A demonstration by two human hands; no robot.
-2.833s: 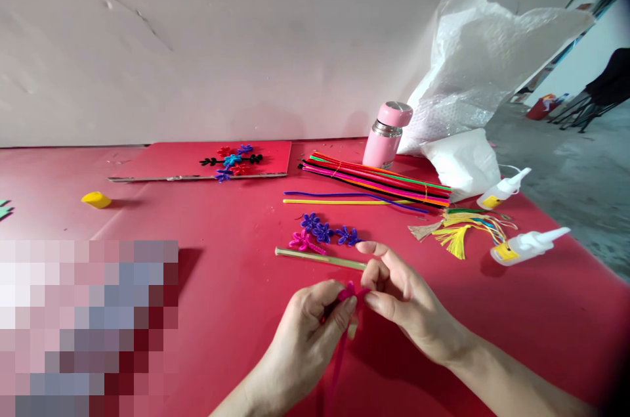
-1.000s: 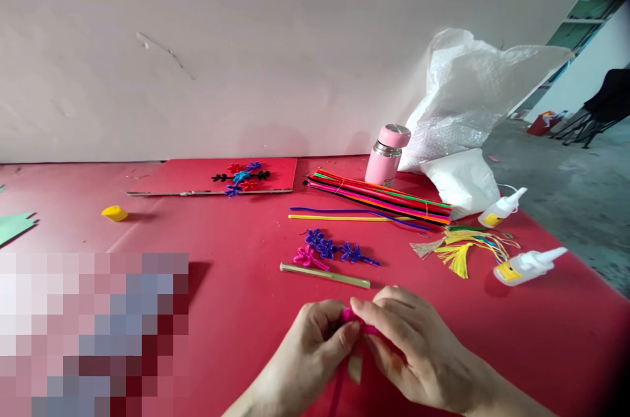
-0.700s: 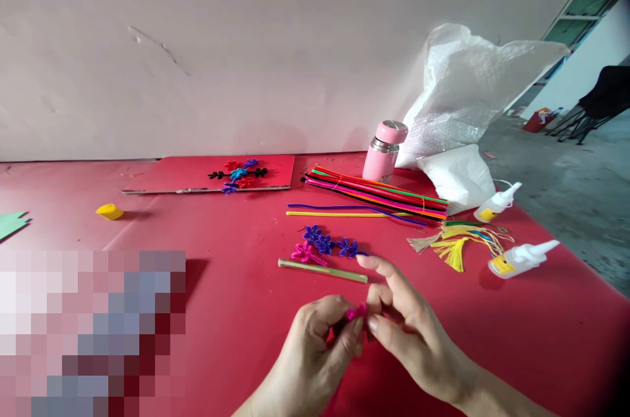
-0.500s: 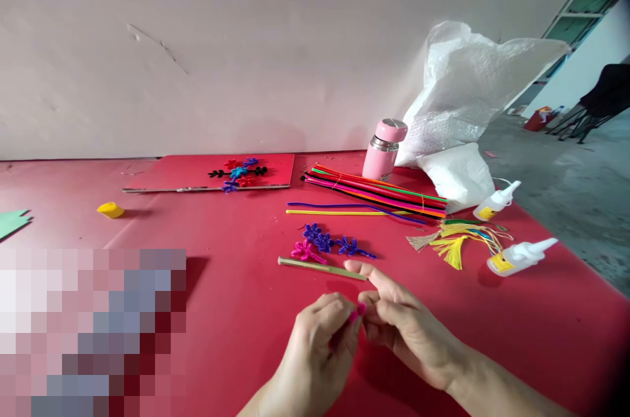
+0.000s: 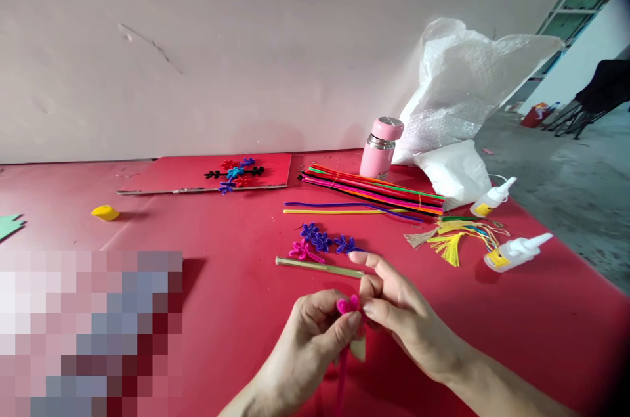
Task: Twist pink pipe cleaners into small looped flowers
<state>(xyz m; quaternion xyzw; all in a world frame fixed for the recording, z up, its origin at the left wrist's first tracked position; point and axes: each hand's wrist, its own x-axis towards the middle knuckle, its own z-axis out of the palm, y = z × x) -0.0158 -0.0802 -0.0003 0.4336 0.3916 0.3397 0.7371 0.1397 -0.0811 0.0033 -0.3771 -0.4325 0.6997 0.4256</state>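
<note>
A bright pink pipe cleaner, bent into small loops like petals, is pinched between my two hands, and its straight tail hangs below. My left hand grips it with thumb and fingers. On the other side of the loops, my right hand holds the pipe cleaner with thumb and bent fingers, its index finger stretched out. Just beyond the hands lies a thin tan stick. Behind the stick are a pink pipe-cleaner flower and several purple pipe-cleaner flowers.
A bundle of coloured pipe cleaners lies near a pink flask. To the right are yellow tassels, two glue bottles and a plastic bag. A red board with flowers and a yellow cap lie left.
My hands have turned, so the pink loops and hanging tail now show more. My left thumb has moved onto the loops. The view has shifted slightly.
</note>
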